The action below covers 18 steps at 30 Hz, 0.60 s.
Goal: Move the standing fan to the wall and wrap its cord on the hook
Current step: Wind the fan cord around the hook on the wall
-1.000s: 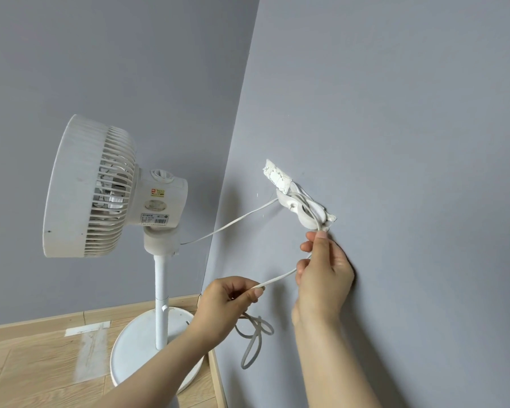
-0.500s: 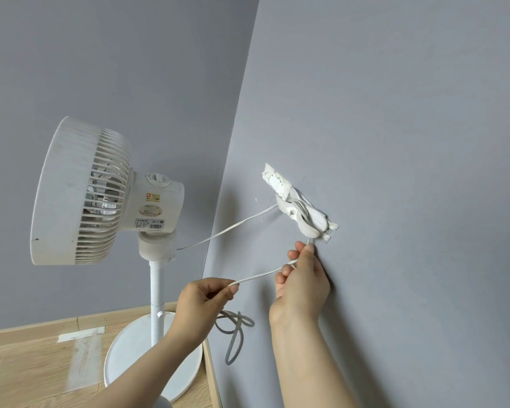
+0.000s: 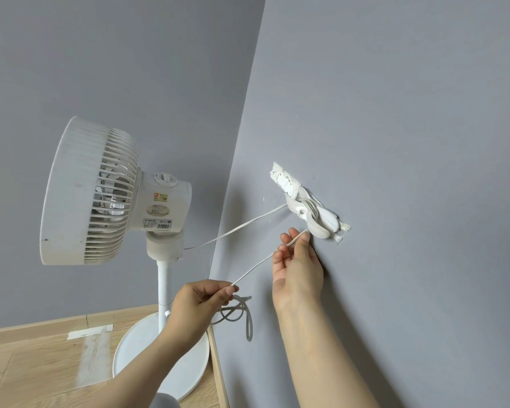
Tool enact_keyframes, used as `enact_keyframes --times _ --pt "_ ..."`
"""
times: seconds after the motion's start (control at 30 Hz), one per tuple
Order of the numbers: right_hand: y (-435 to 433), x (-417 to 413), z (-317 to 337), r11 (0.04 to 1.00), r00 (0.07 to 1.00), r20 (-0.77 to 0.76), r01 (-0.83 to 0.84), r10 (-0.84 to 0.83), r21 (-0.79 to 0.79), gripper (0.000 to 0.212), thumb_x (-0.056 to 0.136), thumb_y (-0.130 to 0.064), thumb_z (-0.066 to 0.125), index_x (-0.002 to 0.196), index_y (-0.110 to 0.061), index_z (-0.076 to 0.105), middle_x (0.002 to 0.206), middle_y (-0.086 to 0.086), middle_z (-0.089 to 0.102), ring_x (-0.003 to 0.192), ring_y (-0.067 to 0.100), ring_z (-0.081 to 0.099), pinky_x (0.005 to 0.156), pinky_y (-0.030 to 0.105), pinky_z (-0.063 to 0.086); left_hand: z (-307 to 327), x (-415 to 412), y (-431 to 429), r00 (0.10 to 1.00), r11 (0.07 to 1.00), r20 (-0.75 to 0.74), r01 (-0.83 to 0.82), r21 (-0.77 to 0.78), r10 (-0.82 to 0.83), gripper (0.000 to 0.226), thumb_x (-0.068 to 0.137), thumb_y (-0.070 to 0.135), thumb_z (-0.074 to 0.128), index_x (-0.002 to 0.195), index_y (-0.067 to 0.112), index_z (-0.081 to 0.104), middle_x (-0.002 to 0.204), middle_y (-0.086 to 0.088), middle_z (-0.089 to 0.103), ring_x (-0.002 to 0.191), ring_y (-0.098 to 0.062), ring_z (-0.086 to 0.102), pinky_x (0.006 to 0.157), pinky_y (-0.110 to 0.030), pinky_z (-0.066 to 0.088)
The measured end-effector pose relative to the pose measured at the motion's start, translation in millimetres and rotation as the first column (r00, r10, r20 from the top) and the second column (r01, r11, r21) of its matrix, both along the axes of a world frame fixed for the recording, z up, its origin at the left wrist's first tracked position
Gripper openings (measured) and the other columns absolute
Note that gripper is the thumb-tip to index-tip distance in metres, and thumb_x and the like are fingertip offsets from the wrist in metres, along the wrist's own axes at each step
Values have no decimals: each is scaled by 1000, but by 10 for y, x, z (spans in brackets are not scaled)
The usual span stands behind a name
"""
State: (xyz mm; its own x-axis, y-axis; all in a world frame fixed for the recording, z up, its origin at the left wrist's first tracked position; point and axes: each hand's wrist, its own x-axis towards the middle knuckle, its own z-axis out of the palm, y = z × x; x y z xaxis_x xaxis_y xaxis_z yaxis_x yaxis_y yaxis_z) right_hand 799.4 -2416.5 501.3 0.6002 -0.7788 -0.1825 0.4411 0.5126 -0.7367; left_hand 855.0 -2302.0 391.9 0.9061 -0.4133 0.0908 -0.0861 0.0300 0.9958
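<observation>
The white standing fan stands in the room's corner, its round base on the wooden floor by the right wall. Its thin white cord runs from the fan's neck to a white hook stuck on the grey wall, where it is looped several times. My right hand pinches the cord just below the hook. My left hand pinches the same cord lower down, and the slack hangs from it in loose loops.
Two grey walls meet in a corner behind the fan. A wooden skirting board runs along the floor. A pale patch of tape residue marks the floor left of the base.
My right hand dropped from the hook's underside, then rose again close under it, still pinching the cord. My left hand stayed low with the slack. The view shifted slightly.
</observation>
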Motion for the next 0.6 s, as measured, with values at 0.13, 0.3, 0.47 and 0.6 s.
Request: enact_keyframes --times 0.13,0.3,0.47,0.6 --pt "7 -163 -16 996 998 -36 -62 59 -71 20 99 -22 48 93 -8 61 92 6 60 67 12 60 56 13 55 63 44 -23 997 997 38 -73 9 73 11 81 12 74 72 17 79 61 8 67 56 -2 56 57 -10 41" --pt "-61 -420 -44 907 953 -277 -224 126 -356 15 96 -9 53 107 -5 62 100 7 63 73 17 63 62 19 58 96 31 -44 981 984 106 -169 60 162 8 81 14 75 74 18 77 56 18 66 57 4 58 57 -6 40" --pt "-63 -416 -248 636 764 -639 -535 85 -556 23 93 -13 56 115 -15 60 95 -4 63 72 12 63 87 39 56 103 1 -17 984 983 109 -151 101 140 11 84 18 72 73 16 75 47 15 58 42 1 48 49 -8 35" --pt "-73 -357 -543 510 650 -757 -672 61 -536 31 92 -10 55 122 -16 59 109 -5 63 85 8 62 90 36 54 175 20 90 995 997 -67 -71 -19 70 15 85 11 70 72 7 74 52 6 63 46 -1 52 51 -8 42"
